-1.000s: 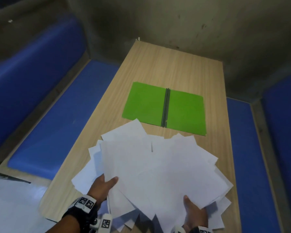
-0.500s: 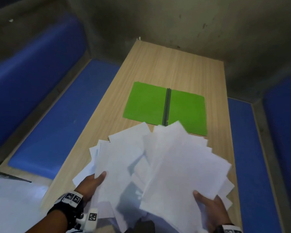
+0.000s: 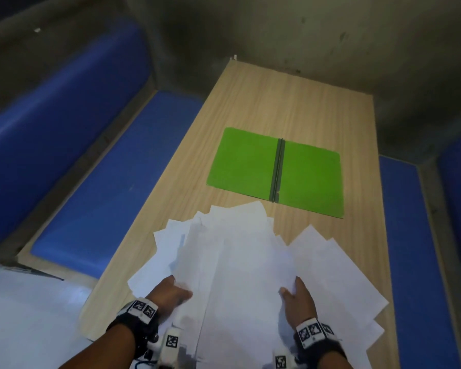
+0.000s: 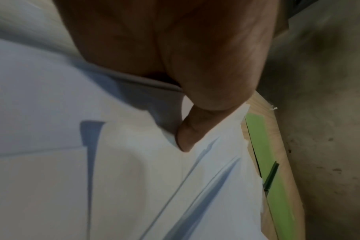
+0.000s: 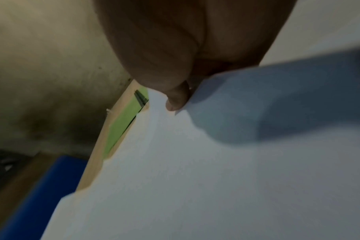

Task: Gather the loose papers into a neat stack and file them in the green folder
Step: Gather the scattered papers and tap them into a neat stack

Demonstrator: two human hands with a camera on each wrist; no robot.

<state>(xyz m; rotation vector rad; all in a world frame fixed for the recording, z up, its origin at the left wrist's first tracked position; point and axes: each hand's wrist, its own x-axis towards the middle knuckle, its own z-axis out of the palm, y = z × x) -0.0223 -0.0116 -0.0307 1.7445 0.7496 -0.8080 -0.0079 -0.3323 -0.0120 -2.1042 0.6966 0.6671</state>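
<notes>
Several white papers (image 3: 237, 262) lie in a loose fan on the near end of the wooden table (image 3: 277, 102). My left hand (image 3: 176, 286) grips the fan's left part, thumb on top and fingers hidden under the sheets. My right hand (image 3: 290, 286) holds the right part, its fingers tucked beneath a sheet. The green folder (image 3: 250, 166) lies open and flat just beyond the papers, dark spine in the middle. The left wrist view shows my thumb (image 4: 187, 134) pressing on the papers (image 4: 134, 186). In the right wrist view my thumb (image 5: 176, 99) pinches a sheet (image 5: 195, 178).
Blue padded benches run along the left (image 3: 104, 195) and right (image 3: 402, 249) of the narrow table. A grey concrete wall (image 3: 277, 35) closes the far end. Bare tabletop lies beyond the folder. A pale surface (image 3: 24, 315) sits at the lower left.
The bunch my right hand had raised toward the folder has come back down. Both hands have moved inward, and the fan is narrower and clear of the folder's near edge.
</notes>
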